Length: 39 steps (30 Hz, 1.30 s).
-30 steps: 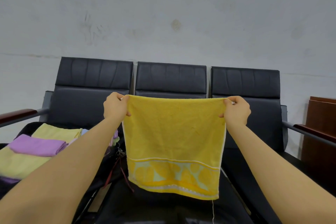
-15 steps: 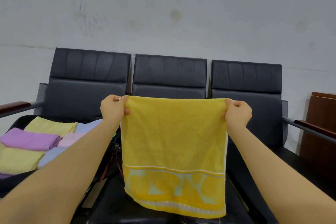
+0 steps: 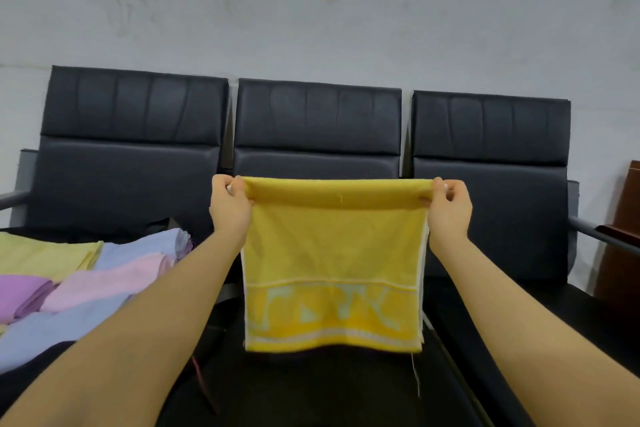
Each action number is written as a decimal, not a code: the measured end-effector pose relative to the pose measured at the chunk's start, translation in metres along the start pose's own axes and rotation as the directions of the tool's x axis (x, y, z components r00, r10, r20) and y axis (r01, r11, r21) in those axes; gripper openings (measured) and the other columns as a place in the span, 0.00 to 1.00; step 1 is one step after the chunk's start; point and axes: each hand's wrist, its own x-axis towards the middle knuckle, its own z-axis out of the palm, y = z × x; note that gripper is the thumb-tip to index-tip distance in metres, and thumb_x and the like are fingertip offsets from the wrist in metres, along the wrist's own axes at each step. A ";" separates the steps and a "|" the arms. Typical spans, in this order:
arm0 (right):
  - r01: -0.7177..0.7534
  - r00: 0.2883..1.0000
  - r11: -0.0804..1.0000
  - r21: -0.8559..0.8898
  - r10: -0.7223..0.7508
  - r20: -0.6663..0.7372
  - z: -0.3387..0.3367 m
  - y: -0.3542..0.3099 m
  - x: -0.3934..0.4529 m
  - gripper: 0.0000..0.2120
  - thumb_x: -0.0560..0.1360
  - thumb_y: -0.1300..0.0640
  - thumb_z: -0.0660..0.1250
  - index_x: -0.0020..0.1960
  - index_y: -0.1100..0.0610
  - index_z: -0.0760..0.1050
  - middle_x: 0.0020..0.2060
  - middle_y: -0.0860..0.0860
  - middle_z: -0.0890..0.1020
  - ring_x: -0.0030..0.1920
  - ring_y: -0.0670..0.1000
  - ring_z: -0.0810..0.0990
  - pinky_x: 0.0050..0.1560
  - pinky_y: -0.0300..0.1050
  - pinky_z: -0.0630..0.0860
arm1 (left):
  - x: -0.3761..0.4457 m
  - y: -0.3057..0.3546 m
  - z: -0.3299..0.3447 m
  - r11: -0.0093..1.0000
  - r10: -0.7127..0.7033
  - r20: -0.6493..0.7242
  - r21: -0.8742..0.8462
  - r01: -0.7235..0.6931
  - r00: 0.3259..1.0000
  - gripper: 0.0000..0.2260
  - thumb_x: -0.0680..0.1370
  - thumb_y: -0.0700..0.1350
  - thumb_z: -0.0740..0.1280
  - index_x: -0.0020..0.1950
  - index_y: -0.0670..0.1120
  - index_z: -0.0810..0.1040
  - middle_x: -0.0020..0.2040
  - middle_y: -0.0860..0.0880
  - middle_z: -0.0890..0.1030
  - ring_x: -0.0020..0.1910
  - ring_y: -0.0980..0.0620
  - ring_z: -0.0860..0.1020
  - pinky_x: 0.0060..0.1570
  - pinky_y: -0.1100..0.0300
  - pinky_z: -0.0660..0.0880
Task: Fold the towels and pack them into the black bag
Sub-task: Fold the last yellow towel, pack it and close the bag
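Note:
A yellow towel (image 3: 332, 260) with a patterned band near its lower edge hangs doubled in the air over the middle seat. My left hand (image 3: 230, 208) pinches its top left corner and my right hand (image 3: 449, 210) pinches its top right corner, holding the top edge taut and level. Folded towels lie on the left seat: a pale green one (image 3: 45, 253), a light blue one (image 3: 138, 250), a pink one (image 3: 110, 279) and a purple one (image 3: 20, 295). Black fabric (image 3: 38, 362) shows under them at the lower left; I cannot tell if it is the bag.
A row of three black padded chairs (image 3: 317, 121) stands against a grey wall. Metal armrests (image 3: 602, 236) stick out at both ends. A brown wooden piece of furniture (image 3: 623, 253) stands at the far right. A red cord (image 3: 201, 374) hangs by the left seat's edge.
Both hands have held their grip while the towel's top edge has rolled over toward me. The view has shifted so more folded towels show at the left.

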 end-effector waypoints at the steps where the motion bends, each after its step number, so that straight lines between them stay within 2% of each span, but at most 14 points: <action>1: 0.021 1.000 1.000 0.015 -0.021 -0.004 0.002 0.000 0.003 0.09 0.82 0.52 0.57 0.46 0.55 0.68 0.39 0.49 0.72 0.40 0.47 0.72 0.43 0.44 0.72 | 0.002 0.001 0.004 0.999 0.031 -0.018 -0.009 -0.031 0.999 0.07 0.83 0.47 0.55 0.50 0.44 0.65 0.38 0.51 0.69 0.35 0.54 0.69 0.45 0.49 0.75; 4: 0.052 0.999 0.996 0.073 -0.052 0.003 0.004 0.003 0.003 0.08 0.83 0.51 0.55 0.48 0.54 0.67 0.42 0.49 0.74 0.43 0.47 0.74 0.44 0.41 0.72 | -0.006 -0.002 0.007 0.995 0.078 -0.055 -0.054 -0.081 0.995 0.07 0.84 0.48 0.52 0.51 0.46 0.64 0.39 0.53 0.69 0.36 0.58 0.68 0.38 0.60 0.67; 6: 0.042 0.999 0.995 0.093 -0.044 0.021 0.000 0.011 -0.006 0.08 0.83 0.52 0.55 0.49 0.54 0.67 0.43 0.49 0.74 0.44 0.47 0.75 0.45 0.40 0.73 | -0.019 -0.011 0.002 0.995 0.070 -0.066 -0.072 -0.075 0.995 0.06 0.84 0.49 0.52 0.52 0.47 0.63 0.40 0.53 0.69 0.38 0.58 0.69 0.38 0.62 0.66; 9: -0.013 0.999 0.998 0.064 0.011 0.043 -0.014 0.030 -0.029 0.08 0.83 0.52 0.54 0.52 0.55 0.68 0.45 0.50 0.75 0.47 0.48 0.76 0.50 0.41 0.74 | -0.045 -0.030 -0.011 0.999 0.030 -0.041 -0.033 -0.031 0.999 0.05 0.84 0.48 0.52 0.54 0.47 0.63 0.44 0.50 0.71 0.42 0.55 0.71 0.43 0.60 0.67; 13: -0.061 0.994 0.998 -0.014 0.062 0.087 -0.039 0.051 -0.068 0.08 0.83 0.53 0.54 0.52 0.56 0.68 0.44 0.50 0.74 0.46 0.48 0.75 0.46 0.40 0.73 | -0.080 -0.061 -0.033 0.998 -0.013 -0.029 0.057 0.014 0.999 0.07 0.83 0.47 0.53 0.55 0.46 0.66 0.47 0.45 0.73 0.46 0.50 0.72 0.46 0.54 0.69; 15: -0.061 0.991 0.995 -0.081 0.070 0.111 -0.049 0.061 -0.087 0.08 0.83 0.53 0.54 0.51 0.56 0.68 0.42 0.49 0.74 0.43 0.46 0.74 0.50 0.46 0.74 | -0.094 -0.080 -0.045 0.989 -0.047 -0.036 0.141 0.051 0.998 0.06 0.83 0.48 0.54 0.53 0.47 0.67 0.49 0.44 0.75 0.50 0.46 0.73 0.52 0.48 0.71; 17: -0.085 0.989 0.978 -0.191 0.106 0.106 -0.057 0.073 -0.102 0.08 0.83 0.52 0.54 0.50 0.54 0.68 0.38 0.47 0.73 0.41 0.45 0.72 0.60 0.54 0.70 | -0.106 -0.094 -0.056 0.956 -0.058 -0.067 0.284 0.075 0.996 0.08 0.83 0.49 0.55 0.53 0.46 0.69 0.53 0.42 0.76 0.55 0.40 0.72 0.58 0.43 0.68; 19: -0.103 0.988 0.946 -0.308 0.135 0.082 -0.062 0.083 -0.115 0.09 0.83 0.51 0.53 0.48 0.54 0.68 0.36 0.48 0.73 0.42 0.48 0.72 0.64 0.54 0.63 | -0.118 -0.102 -0.064 0.894 -0.053 -0.080 0.441 0.083 0.995 0.10 0.83 0.48 0.55 0.54 0.44 0.71 0.57 0.41 0.76 0.59 0.37 0.70 0.61 0.43 0.63; 21: -0.099 0.989 0.917 -0.386 0.132 0.060 -0.068 0.092 -0.123 0.11 0.82 0.51 0.54 0.46 0.55 0.68 0.35 0.49 0.73 0.46 0.53 0.73 0.60 0.50 0.58 | -0.127 -0.109 -0.069 0.835 -0.023 -0.060 0.547 0.052 0.998 0.10 0.82 0.47 0.56 0.55 0.42 0.72 0.59 0.39 0.75 0.60 0.37 0.69 0.60 0.44 0.61; 26: -0.164 0.977 0.865 -0.474 0.208 0.042 -0.070 0.116 -0.128 0.10 0.82 0.53 0.56 0.45 0.57 0.69 0.33 0.47 0.71 0.41 0.51 0.71 0.61 0.51 0.58 | -0.125 -0.135 -0.068 0.634 0.070 0.094 0.765 -0.117 0.993 0.12 0.82 0.48 0.59 0.54 0.40 0.74 0.56 0.39 0.75 0.58 0.37 0.68 0.57 0.45 0.61; 30: -0.145 0.975 0.836 -0.529 0.213 0.070 -0.059 0.135 -0.114 0.09 0.82 0.54 0.57 0.46 0.57 0.69 0.33 0.48 0.72 0.40 0.51 0.71 0.61 0.53 0.62 | -0.108 -0.145 -0.054 0.494 0.093 0.225 0.835 -0.241 0.970 0.10 0.81 0.47 0.62 0.53 0.40 0.76 0.53 0.39 0.76 0.56 0.37 0.71 0.53 0.46 0.62; 34: -0.072 0.951 0.766 -0.638 0.245 0.187 -0.042 0.157 -0.101 0.08 0.82 0.54 0.57 0.47 0.57 0.69 0.36 0.49 0.73 0.43 0.53 0.73 0.57 0.54 0.66 | -0.093 -0.166 -0.038 0.292 0.163 0.373 0.866 -0.406 0.913 0.10 0.68 0.40 0.77 0.39 0.38 0.77 0.36 0.39 0.76 0.38 0.37 0.76 0.39 0.46 0.71; 37: -0.010 0.932 0.682 -0.732 0.271 0.240 -0.033 0.178 -0.101 0.09 0.82 0.53 0.56 0.46 0.56 0.68 0.36 0.49 0.74 0.43 0.53 0.73 0.56 0.51 0.65 | -0.090 -0.187 -0.033 0.224 0.156 0.447 0.853 -0.472 0.881 0.13 0.64 0.39 0.79 0.36 0.38 0.76 0.34 0.39 0.76 0.35 0.38 0.75 0.36 0.47 0.72; 39: 0.037 0.951 0.654 -0.756 0.210 0.228 -0.030 0.189 -0.103 0.08 0.83 0.54 0.55 0.46 0.56 0.67 0.33 0.48 0.73 0.40 0.53 0.73 0.52 0.49 0.63 | -0.088 -0.198 -0.032 0.198 0.169 0.461 0.850 -0.489 0.871 0.12 0.66 0.39 0.78 0.37 0.39 0.76 0.35 0.39 0.76 0.35 0.38 0.75 0.37 0.47 0.72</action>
